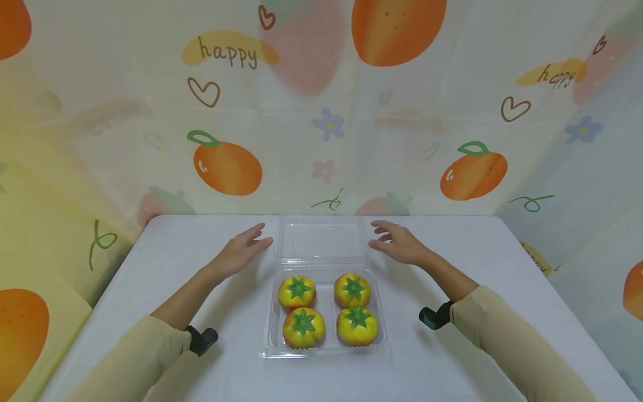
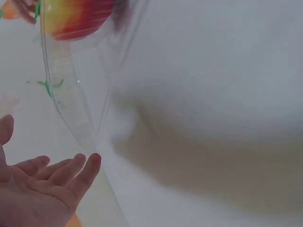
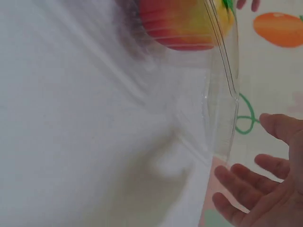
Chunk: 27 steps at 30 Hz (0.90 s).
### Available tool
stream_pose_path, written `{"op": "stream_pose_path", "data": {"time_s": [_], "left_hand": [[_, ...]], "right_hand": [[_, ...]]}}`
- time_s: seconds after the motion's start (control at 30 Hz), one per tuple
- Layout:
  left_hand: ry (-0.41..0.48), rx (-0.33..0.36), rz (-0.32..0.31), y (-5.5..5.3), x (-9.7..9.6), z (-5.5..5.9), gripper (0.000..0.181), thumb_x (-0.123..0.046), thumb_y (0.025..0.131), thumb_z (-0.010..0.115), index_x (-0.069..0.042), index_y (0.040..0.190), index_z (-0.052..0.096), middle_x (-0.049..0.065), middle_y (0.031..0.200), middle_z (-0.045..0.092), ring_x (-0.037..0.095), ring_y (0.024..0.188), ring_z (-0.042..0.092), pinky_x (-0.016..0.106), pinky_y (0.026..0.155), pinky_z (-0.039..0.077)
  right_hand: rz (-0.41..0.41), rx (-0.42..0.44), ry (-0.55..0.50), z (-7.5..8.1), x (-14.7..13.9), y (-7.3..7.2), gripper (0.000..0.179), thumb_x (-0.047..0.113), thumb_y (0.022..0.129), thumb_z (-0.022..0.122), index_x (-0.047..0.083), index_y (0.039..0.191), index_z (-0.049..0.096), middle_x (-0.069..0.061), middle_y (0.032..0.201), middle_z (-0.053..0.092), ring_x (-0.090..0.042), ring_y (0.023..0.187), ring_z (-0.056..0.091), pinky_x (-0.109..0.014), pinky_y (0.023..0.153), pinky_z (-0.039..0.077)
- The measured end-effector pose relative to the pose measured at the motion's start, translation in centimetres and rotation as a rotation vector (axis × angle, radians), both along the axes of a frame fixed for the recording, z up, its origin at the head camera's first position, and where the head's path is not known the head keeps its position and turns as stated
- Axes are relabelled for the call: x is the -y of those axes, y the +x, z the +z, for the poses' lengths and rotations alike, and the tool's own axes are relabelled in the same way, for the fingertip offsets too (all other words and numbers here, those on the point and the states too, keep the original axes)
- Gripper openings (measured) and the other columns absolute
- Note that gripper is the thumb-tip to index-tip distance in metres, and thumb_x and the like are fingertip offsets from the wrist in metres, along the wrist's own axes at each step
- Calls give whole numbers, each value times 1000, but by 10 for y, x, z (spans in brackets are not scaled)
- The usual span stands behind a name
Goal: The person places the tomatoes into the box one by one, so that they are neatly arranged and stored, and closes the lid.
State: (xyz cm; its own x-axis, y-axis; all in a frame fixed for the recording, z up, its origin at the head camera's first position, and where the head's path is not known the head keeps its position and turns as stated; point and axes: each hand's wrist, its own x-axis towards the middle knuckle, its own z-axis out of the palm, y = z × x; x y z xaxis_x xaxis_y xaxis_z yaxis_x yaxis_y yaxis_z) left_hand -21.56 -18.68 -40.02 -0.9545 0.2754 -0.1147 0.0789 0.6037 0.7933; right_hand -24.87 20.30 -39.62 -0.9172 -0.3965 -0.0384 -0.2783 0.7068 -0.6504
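Observation:
A clear plastic clamshell box (image 1: 329, 349) lies on the table with its lid (image 1: 321, 241) folded back, away from me. Inside the base sit several yellow-red fruits with green star-shaped tops, perhaps persimmons or tomatoes (image 1: 303, 328), in two columns. To the left of the lid, my left hand (image 1: 243, 249) hovers above the table, fingers extended and holding nothing. On the lid's other side is my right hand (image 1: 399, 243), its fingers loosely spread and nothing in them. Each wrist view shows one fruit (image 2: 78, 19) (image 3: 182, 23) through the clear wall.
The white tablecloth (image 1: 432, 368) surrounds the box. A printed fabric backdrop (image 1: 286, 156) with oranges, hearts and flowers hangs behind the table and along both sides. Black wrist devices (image 1: 202, 340) are worn on both wrists, at the beige sleeves (image 1: 130, 357).

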Motion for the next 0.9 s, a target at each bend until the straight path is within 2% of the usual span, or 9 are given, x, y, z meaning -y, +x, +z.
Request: {"op": "stream_pose_path", "data": {"time_s": [0.2,0.4,0.53,0.73,0.9], "left_hand": [[156,168,71,-17,0,1,76,-47,104,44,-3,159,14,28,159,24,45,141,34,55,108,38],[383,298,102,-26,-1,-1,74,-41,106,43,-1,159,8,25,162,18,44,146,25,53,111,35],[461,372,124,-29,-1,-4,78,-42,106,43,-1,159,2,26,162,16,43,147,22,53,113,32],[575,433,170,-35,-9,-9,78,-41,106,42,-3,159,0,28,161,17,41,148,23,52,112,34],[608,457,198,-41,-17,-13,76,-42,105,42,-5,159,5,27,159,24,40,146,27,50,111,37]], "right_hand": [[-75,175,-18,-3,-1,-13,68,34,101,56,-4,152,32,-28,143,49,-43,130,50,-54,103,45],[-95,387,-199,-6,0,-25,74,37,105,47,-7,155,15,-29,150,41,-40,130,52,-50,107,42],[-97,514,-299,-5,3,-28,73,39,106,42,-4,156,12,-28,155,32,-42,137,43,-51,111,36],[-129,562,-373,-2,9,-32,67,39,107,40,1,157,18,-28,155,32,-42,141,37,-51,112,34],[-154,562,-425,-3,15,-35,67,36,107,41,2,158,15,-29,153,34,-43,140,37,-52,112,35]]}}
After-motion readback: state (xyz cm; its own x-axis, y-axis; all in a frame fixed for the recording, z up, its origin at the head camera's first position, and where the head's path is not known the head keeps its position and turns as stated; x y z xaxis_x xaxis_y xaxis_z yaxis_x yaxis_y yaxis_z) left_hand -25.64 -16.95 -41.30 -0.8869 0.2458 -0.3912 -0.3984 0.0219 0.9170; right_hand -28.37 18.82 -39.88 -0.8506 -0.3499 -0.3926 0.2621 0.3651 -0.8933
